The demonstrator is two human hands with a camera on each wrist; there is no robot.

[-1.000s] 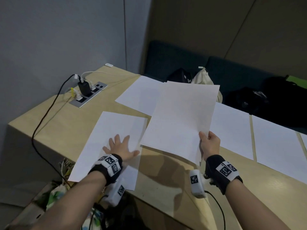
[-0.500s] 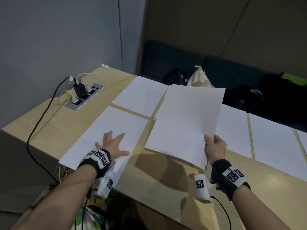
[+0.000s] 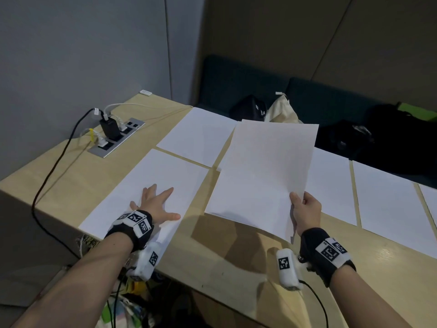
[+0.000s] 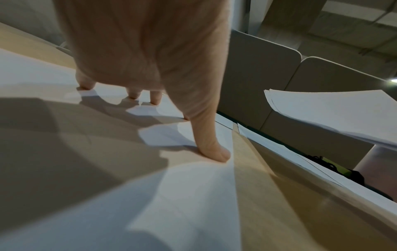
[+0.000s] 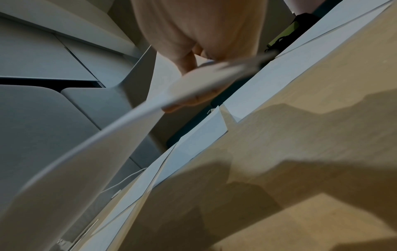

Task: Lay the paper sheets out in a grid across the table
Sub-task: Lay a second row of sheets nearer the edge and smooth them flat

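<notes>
The left hand (image 3: 155, 205) presses flat, fingers spread, on a sheet (image 3: 151, 185) at the table's (image 3: 71, 176) near edge. The right hand (image 3: 306, 213) pinches a stack (image 3: 264, 176) above, hiding a far sheet.

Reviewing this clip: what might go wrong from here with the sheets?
1. The sheet under the left hand overhangs the table edge; lifting the hand may let that sheet slip off.
2. The right hand pinches the held stack at one corner, so sheets could droop or fan out and land askew.
</notes>
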